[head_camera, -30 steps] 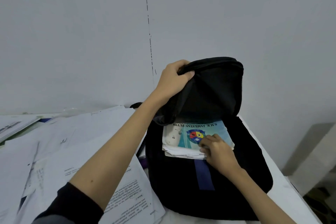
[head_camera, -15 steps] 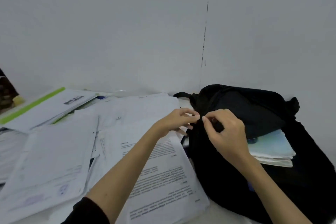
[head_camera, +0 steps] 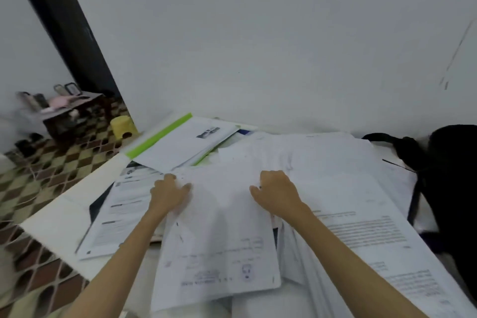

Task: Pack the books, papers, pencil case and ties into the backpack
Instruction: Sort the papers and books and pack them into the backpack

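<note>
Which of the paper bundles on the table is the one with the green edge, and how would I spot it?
Start at the white table and look to its far edge, where it meets the pale wall. There, left of the black fabric backpack, a white paper booklet lies on top of the loose sheets. Alone among its plain white neighbours, it has a bright green strip along its left edge.

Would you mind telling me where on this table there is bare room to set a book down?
Bare table shows along the left edge, beside the printed sheets, and in a small patch near the front between the forearms. Elsewhere is crowded: the paper stack under the left hand and right hand, the green-edged folder, the backpack at right.
</note>
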`<state>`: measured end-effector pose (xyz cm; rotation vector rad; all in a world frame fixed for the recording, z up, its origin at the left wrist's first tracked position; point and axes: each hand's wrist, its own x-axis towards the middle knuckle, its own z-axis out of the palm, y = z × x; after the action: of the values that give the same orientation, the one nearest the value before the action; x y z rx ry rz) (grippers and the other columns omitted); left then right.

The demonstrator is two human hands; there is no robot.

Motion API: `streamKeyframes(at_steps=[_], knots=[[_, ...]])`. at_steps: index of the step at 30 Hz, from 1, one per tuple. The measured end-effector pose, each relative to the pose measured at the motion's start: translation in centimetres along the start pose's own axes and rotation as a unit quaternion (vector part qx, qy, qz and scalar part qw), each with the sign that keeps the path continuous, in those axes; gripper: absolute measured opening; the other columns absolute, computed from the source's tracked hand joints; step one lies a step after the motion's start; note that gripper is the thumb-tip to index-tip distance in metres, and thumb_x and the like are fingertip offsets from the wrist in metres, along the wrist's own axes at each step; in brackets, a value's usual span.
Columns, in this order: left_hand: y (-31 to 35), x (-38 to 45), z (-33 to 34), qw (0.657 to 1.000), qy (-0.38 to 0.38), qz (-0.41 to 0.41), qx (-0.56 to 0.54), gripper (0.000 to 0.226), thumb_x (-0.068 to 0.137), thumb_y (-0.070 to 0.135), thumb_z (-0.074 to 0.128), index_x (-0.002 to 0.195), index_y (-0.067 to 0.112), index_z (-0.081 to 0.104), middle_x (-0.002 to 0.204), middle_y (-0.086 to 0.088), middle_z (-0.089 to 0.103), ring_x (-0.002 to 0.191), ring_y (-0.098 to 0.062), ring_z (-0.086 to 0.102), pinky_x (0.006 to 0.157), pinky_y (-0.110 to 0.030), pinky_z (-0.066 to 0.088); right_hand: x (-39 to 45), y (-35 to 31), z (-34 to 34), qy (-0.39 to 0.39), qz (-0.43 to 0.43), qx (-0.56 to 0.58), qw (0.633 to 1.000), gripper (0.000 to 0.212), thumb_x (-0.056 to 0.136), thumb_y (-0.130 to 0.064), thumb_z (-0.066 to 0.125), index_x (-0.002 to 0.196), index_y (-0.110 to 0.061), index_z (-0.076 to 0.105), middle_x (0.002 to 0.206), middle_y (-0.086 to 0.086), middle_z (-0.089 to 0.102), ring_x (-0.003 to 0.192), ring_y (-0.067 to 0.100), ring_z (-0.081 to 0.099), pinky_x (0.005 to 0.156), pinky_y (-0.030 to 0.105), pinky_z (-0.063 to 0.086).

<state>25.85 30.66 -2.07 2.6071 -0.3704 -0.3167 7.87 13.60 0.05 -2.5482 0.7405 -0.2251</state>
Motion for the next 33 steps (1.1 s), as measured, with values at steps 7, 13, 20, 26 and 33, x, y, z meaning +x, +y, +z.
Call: streamKeyframes(at_steps=[7, 13, 20, 26, 33], knots=[[-2.2, 2.9, -0.9, 0.974, -0.061, -0.004, -0.216, 0.050, 0.085, 0.027, 0.069, 0.124, 0.002, 0.053, 0.123, -0.014, 0.059, 0.104, -0.028, 0.056, 0.078, -0.029, 0.044, 2.7, -4.0, 2.5, 0.024, 0.091, -0.045, 0.995, 0.018, 0.095, -0.023, 0.047, 0.089, -0.008, 0.039, 0.106, 0.011, 0.057, 0.094, 0.024, 0.051, 0.069, 0.024, 0.034], [-1.5, 2.8, -2.6, 0.921, -0.102, 0.109, -0.359, 0.035, 0.090, 0.018, 0.063, 0.123, 0.015, 0.052, 0.126, -0.009, 0.059, 0.111, -0.026, 0.058, 0.097, -0.049, 0.047, 3.5, -3.8, 3.1, 0.032, 0.138, 0.037, 0.989, 0.033, 0.087, -0.023, 0.058, 0.067, -0.013, 0.034, 0.063, -0.003, 0.037, 0.055, 0.010, 0.035, 0.049, 0.025, 0.027], [4.5, 1.6, -9.0, 0.831, -0.095, 0.219, -0.502, 0.032, 0.093, 0.012, 0.057, 0.124, 0.016, 0.054, 0.116, -0.002, 0.065, 0.105, -0.017, 0.063, 0.092, -0.037, 0.050, 2.8, -5.0, -1.6, 0.129, 0.149, 0.426, 0.883, 0.027, 0.088, -0.023, 0.065, 0.108, -0.016, 0.050, 0.101, 0.004, 0.063, 0.083, 0.017, 0.061, 0.066, 0.026, 0.049], [11.0, 1.4, -9.5, 0.768, -0.236, 0.210, -0.557, 0.024, 0.095, 0.012, 0.052, 0.119, 0.012, 0.058, 0.114, -0.008, 0.066, 0.104, -0.025, 0.064, 0.081, -0.039, 0.056, -0.3, -3.8, -10.3, 0.206, 0.085, 0.471, 0.854, 0.013, 0.092, -0.005, 0.057, 0.104, -0.010, 0.059, 0.104, 0.013, 0.068, 0.088, 0.024, 0.067, 0.081, 0.036, 0.055], [15.2, -5.4, 1.6, 0.777, -0.378, 0.168, -0.475, 0.041, 0.095, 0.011, 0.053, 0.135, 0.014, 0.044, 0.128, -0.009, 0.058, 0.106, -0.024, 0.061, 0.076, -0.035, 0.056, -6.0, 6.5, -13.7, 0.186, 0.199, 0.320, 0.907, 0.015, 0.090, -0.004, 0.060, 0.104, 0.000, 0.063, 0.095, 0.020, 0.064, 0.070, 0.021, 0.059, 0.060, 0.026, 0.049]])
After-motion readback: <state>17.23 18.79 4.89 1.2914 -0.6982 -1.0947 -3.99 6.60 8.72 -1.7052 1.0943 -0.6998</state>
